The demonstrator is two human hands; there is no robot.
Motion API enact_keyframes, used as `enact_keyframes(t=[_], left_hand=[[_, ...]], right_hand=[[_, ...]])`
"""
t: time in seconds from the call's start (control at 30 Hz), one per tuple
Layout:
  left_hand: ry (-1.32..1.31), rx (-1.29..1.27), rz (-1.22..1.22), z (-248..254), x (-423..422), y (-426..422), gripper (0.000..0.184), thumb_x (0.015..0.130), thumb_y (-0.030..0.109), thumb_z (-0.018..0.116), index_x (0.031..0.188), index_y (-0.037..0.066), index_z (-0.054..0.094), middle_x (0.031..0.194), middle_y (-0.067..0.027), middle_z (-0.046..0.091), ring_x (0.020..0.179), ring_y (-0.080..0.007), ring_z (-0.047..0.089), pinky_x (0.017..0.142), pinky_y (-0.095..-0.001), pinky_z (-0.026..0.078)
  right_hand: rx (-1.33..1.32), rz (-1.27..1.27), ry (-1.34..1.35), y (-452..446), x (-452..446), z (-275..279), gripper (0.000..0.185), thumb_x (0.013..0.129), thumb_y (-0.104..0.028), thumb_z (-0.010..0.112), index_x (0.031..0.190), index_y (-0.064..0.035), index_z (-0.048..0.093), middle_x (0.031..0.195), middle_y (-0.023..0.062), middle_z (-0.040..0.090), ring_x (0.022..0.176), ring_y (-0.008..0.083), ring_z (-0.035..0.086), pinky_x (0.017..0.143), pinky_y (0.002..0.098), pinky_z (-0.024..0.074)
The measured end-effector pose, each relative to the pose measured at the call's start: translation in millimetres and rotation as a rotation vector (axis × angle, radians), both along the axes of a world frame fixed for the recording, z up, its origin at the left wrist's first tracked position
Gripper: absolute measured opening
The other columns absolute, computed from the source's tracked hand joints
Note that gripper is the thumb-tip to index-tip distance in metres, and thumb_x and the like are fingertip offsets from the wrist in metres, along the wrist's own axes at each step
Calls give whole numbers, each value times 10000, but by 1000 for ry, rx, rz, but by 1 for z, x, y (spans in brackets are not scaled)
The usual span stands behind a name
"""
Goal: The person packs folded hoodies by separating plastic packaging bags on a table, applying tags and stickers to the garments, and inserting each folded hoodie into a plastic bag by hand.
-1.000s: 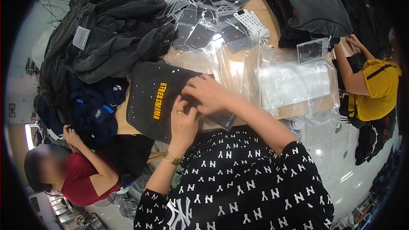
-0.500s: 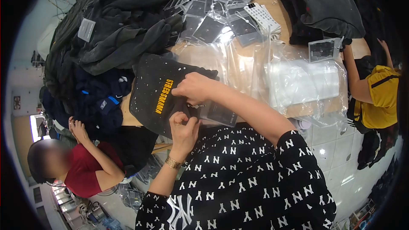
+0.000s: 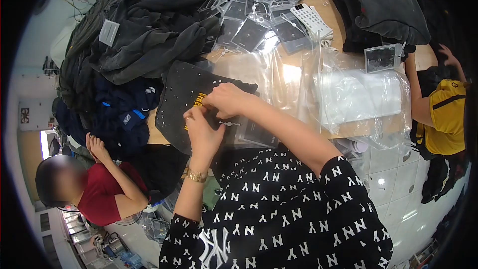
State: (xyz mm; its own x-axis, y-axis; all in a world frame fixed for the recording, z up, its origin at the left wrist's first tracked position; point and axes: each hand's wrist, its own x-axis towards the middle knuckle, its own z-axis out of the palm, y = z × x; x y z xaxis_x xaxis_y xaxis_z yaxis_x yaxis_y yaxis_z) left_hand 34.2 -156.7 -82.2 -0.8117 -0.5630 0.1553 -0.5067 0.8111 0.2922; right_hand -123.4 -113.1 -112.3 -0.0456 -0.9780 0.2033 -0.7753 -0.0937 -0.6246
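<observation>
A folded black garment [image 3: 175,87] with white specks and yellow lettering lies at the table's front edge. My right hand [image 3: 228,100] rests over it from the right, its fingertips pinching the cloth near the lettering. Against those fingertips sits my left hand [image 3: 203,132], its fingers bent; what they pinch is hidden. Part of the lettering is covered by both hands. Just right of my left thumb is a white string [image 3: 229,123]. A dark tag in a clear sleeve [image 3: 261,133] lies beside the garment, below my right forearm.
Dark garments [image 3: 149,25] are heaped at the left. Several sleeved tags [image 3: 251,34] spread at the back, beside white label strips [image 3: 312,20]. Clear plastic bags [image 3: 358,94] lie right, below a folded garment stack [image 3: 381,5]. One person [image 3: 112,194] is left, another [image 3: 440,114] right.
My left hand has moved up over the garment and now meets my right fingertips, covering part of the lettering. My right hand has barely moved. The view has shifted slightly.
</observation>
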Motion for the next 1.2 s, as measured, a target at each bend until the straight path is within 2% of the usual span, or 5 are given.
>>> enact_keyframes(t=[0.13, 0.3, 0.47, 0.77, 1.2], left_hand=[[-108, 21, -40, 10, -16, -2, 561, 651, 76, 784, 1088, 24, 436, 1058, -216, 522, 1001, -409, 545, 831, -474, 475], [-186, -12, -107, 8, -19, -18, 487, 665, 74, 753, 1060, 46, 469, 1038, -208, 530, 940, -389, 588, 771, -471, 502], [-254, -27, -140, 16, -24, -24, 387, 658, 84, 751, 979, 44, 540, 1009, -204, 559, 884, -388, 615, 745, -459, 513], [-307, 15, -129, 14, -34, -31, 293, 638, 36, 664, 921, 42, 591, 815, -187, 641, 823, -385, 637, 728, -465, 506], [-307, 124, -174, 16, -37, -45, 263, 630, 52, 697, 877, 28, 611, 836, -163, 678, 851, -365, 660, 747, -441, 510]], right_hand=[[98, -66, -187, 21, 1, 2, 320, 642, -84, 686, 961, -84, 658, 838, 116, 679, 842, 315, 664, 727, 396, 521], [-597, -396, -138, 69, 42, -28, 264, 700, -86, 662, 959, -62, 617, 879, 84, 570, 864, 271, 568, 783, 375, 455], [-123, -211, -113, 84, 71, -44, 442, 805, -184, 626, 1219, -59, 536, 631, 116, 602, 591, 324, 615, 552, 444, 472], [216, -92, -374, 104, 77, -37, 599, 802, -141, 554, 1372, -55, 392, 676, 230, 636, 669, 437, 634, 672, 533, 507], [-186, -549, -409, 61, 65, -49, 315, 795, -234, 709, 933, -10, 535, 723, 191, 618, 670, 381, 621, 619, 456, 488]])
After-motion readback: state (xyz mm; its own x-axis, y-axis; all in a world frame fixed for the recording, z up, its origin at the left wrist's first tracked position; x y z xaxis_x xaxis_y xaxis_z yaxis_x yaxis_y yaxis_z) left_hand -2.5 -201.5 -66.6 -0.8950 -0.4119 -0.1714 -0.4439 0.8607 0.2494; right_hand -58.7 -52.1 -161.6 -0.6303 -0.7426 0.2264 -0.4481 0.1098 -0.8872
